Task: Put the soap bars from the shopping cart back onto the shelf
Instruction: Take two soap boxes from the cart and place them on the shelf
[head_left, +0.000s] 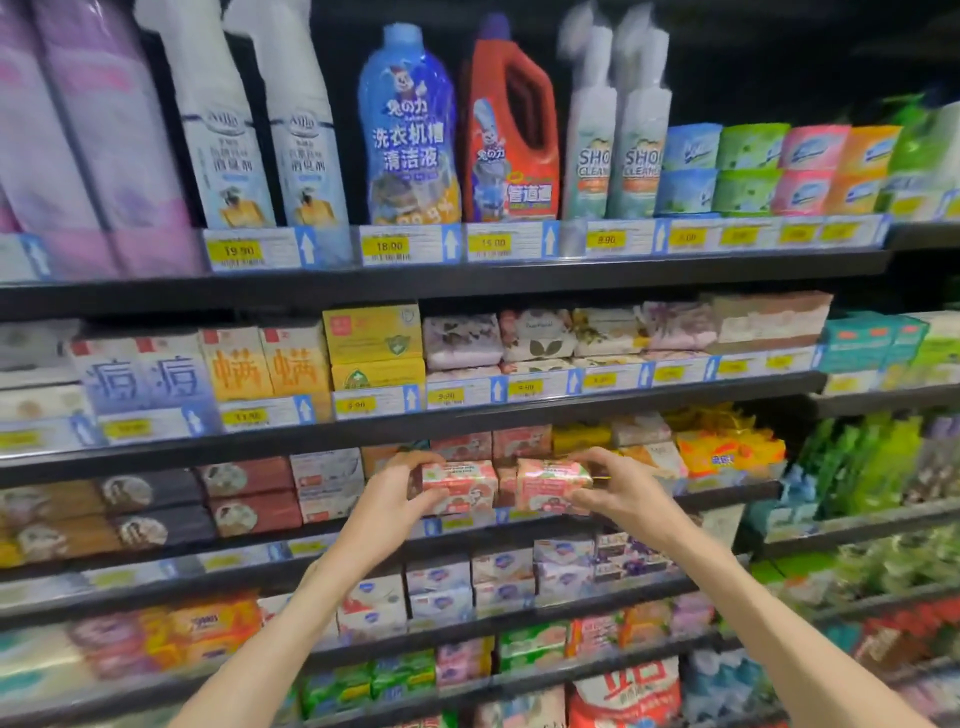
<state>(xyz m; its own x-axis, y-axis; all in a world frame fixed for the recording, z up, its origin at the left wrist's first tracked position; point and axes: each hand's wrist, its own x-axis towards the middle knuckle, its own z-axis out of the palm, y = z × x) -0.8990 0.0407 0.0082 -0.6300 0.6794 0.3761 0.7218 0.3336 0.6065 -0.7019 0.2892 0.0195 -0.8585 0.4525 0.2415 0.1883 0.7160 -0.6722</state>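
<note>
Only 1 view exists: a head-worn wide-angle camera facing the shelf (467, 410) straight on, close. It tilts slightly downward, though edge blur perhaps exaggerates this.

Stood before black supermarket shelving (447, 283) crowded with cleaning goods. Held two pink wrapped soap bars at the third shelf down: left hand (397, 491) gripped the left soap bar (460, 483) by its left end, thumb below and fingers curled over the top; right hand (610, 486) pinched the right soap bar (553, 480) at its right end. Kept the two bars side by side, close but apart, in front of matching pink packs stacked behind. Up top stood a blue detergent bottle (410, 130) beside a red jug (511, 130). Yellow price tags (387, 246) ran along the shelf edges. Blurred toward the frame's borders.
</note>
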